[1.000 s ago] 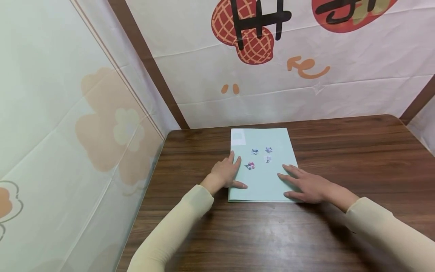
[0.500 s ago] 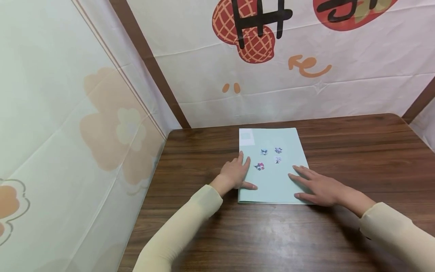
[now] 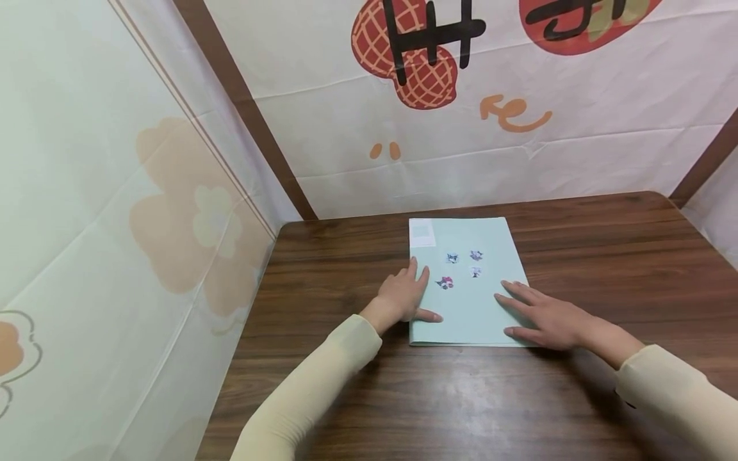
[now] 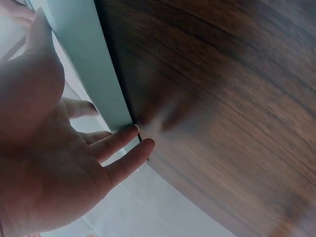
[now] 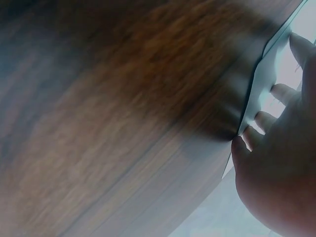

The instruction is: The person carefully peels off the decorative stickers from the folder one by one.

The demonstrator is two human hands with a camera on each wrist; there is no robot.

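A flat mint-green folder (image 3: 467, 320) lies on the wooden table, with several small cartoon stickers (image 3: 444, 282) on its cover and a white label (image 3: 422, 233) at the far left corner. My left hand (image 3: 401, 296) rests along its left edge, fingers spread and thumb out over the cover. On the right side, my right hand (image 3: 548, 320) lies with spread fingers on the near right corner. In the left wrist view, two fingertips of the left hand (image 4: 64, 143) reach past the folder's side (image 4: 81, 49) to the tabletop. The right wrist view shows fingers along the folder's edge (image 5: 266, 79).
The dark brown wooden table (image 3: 438, 403) extends around the folder on every side. Behind it hangs a white printed cloth (image 3: 334, 115) with red and orange patterns, and a pale flowered cloth (image 3: 75, 160) borders the left side.
The folder has slid to the right across the table, both hands moving along with it. Most of the shift came in the first half second. The fingers keep the same spread.
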